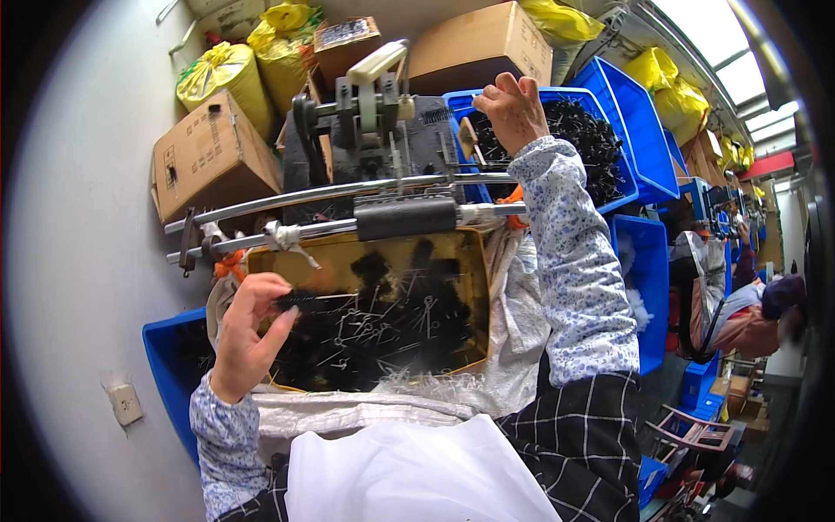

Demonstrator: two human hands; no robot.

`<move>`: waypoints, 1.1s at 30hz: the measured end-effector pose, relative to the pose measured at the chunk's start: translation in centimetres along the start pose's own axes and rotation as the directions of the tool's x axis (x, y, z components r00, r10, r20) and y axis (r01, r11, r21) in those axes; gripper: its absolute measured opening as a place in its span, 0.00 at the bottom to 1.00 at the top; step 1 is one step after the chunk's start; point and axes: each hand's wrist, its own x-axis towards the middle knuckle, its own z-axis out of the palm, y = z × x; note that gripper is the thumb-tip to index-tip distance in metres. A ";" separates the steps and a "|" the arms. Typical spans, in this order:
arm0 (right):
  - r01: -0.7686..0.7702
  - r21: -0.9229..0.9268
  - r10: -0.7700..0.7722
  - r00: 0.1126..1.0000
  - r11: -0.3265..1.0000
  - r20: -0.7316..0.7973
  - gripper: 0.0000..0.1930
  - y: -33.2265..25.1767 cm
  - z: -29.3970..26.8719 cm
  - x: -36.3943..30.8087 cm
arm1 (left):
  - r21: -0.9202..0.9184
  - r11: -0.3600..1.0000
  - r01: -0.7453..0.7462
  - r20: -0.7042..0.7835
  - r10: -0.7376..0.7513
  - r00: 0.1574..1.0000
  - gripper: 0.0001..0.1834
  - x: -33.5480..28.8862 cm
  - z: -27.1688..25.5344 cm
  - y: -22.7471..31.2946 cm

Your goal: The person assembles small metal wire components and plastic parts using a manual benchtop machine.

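Observation:
My left hand point(250, 337) pinches a small black bristle brush point(297, 301) with a thin wire stem between thumb and fingers. It hovers over the left side of a yellow tray point(484, 300), in which lie loose wire pieces and black brushes. Farther right, my right hand point(515, 115) is raised beside a bench machine point(370, 109), its fingers curled closed. Whatever they grip is too small to make out. Close to its fingertips, another black brush point(435, 115) shows at the machine's right side. Two metal rails point(335, 188) with a dark roller point(405, 217) cross before the machine.
A blue bin point(622, 187) heaped with black brushes stands under my right hand. More blue bins point(645, 287) are on the right, and one point(170, 365) is at the left. Cardboard boxes point(213, 157) and yellow sacks point(222, 83) line the back. A co-worker point(739, 313) sits far right.

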 end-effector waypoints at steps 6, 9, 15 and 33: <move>-0.554 -0.086 0.557 0.794 0.828 0.243 0.24 6.2 -2.6 -5.1 | -0.108 0.994 -0.006 -0.021 0.004 1.000 0.11 0.7 2.8 1.5; -0.482 0.305 0.461 0.876 0.821 0.142 0.19 1.4 -5.9 -5.9 | -0.145 0.987 -0.063 -0.051 0.056 0.997 0.12 1.6 4.7 1.1; -0.151 0.873 -0.041 0.981 0.464 0.192 0.14 -14.4 -13.9 -7.2 | -0.016 0.957 -0.291 -0.086 0.288 0.954 0.15 2.7 7.7 1.1; -0.490 0.272 0.466 0.872 0.828 0.151 0.12 -11.5 -0.4 0.6 | 0.607 0.780 -0.154 0.409 -0.141 0.902 0.22 0.5 2.8 -8.3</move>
